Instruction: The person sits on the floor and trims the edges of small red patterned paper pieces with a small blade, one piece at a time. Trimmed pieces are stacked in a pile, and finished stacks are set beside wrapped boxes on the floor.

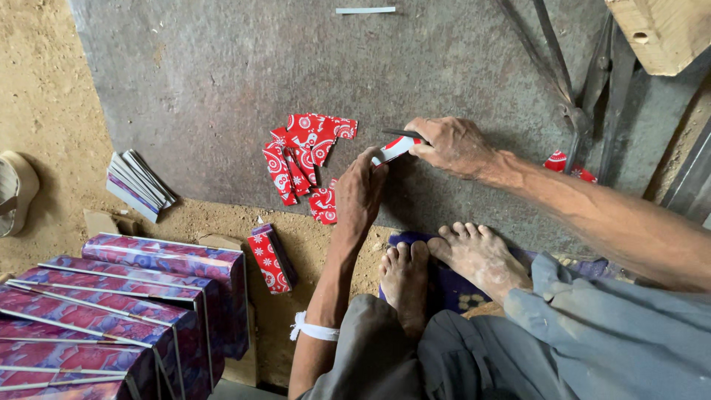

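Left hand [361, 185]: pressed down on one end of the red patterned strip [392, 149].
Right hand [452, 144]: closed on a dark blade [400, 134] and the strip's other end.
Strip: laid slantwise between both hands, near the metal sheet [222, 74] front edge.
Cut pieces [304, 159]: piled just left.

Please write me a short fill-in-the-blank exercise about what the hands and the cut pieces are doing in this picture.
1. The left hand and the right hand hold one red-and-white strip between them over the grey ____ slab.
2. The pile of cut pieces lies to the ____ of the left hand.
3. The person's feet are ____.
4. The left wrist wears a ____ band.

Missing words: stone; left; bare; white
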